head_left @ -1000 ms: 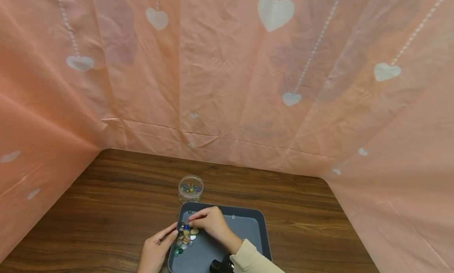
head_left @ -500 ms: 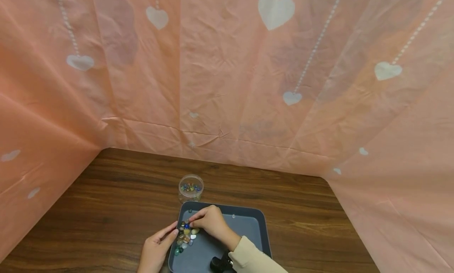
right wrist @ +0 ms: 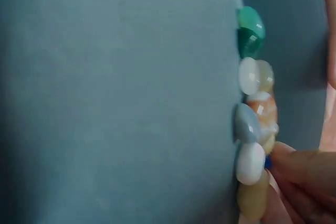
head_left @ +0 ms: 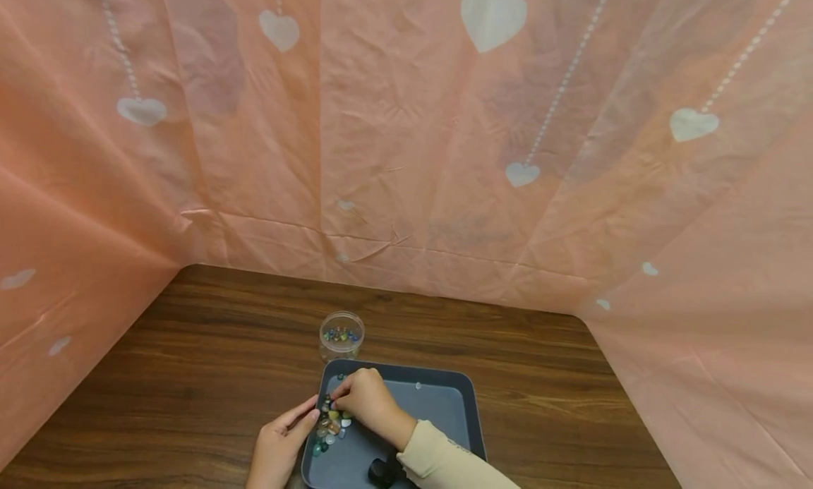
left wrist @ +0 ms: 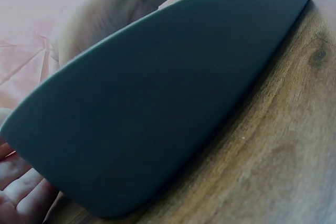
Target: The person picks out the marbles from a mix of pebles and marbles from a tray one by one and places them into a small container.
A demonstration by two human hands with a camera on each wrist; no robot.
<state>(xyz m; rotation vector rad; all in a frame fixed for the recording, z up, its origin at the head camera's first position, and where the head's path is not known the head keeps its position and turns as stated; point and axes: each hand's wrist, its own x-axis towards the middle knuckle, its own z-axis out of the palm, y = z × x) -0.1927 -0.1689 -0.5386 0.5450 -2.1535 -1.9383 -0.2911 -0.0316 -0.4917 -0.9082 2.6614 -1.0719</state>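
My right hand [head_left: 371, 399] reaches into the grey tray [head_left: 438, 404], thumb and forefinger pinching a small blue stone [right wrist: 268, 162], mostly hidden by the fingertips in the right wrist view. Beside them, polished stones [head_left: 331, 427] in white, brown and green lie along the tray's left side. My left hand [head_left: 279, 443] holds that side's wall, its thumb at the rim and its fingers [left wrist: 23, 187] low against the outside. In the left wrist view the tray's outer wall [left wrist: 157, 93] covers most of the picture, hiding the stones.
A clear round jar [head_left: 341, 334] with several marbles stands behind the tray's far left corner. One small clear piece [head_left: 418, 386] lies near the far wall inside the tray. Pink cloth [head_left: 406, 157] with hearts surrounds the wooden table [head_left: 540, 376].
My right hand has shifted slightly left and down, and its fingers now cover the blue stone that showed beside them before. The left hand stays at the tray's wall.
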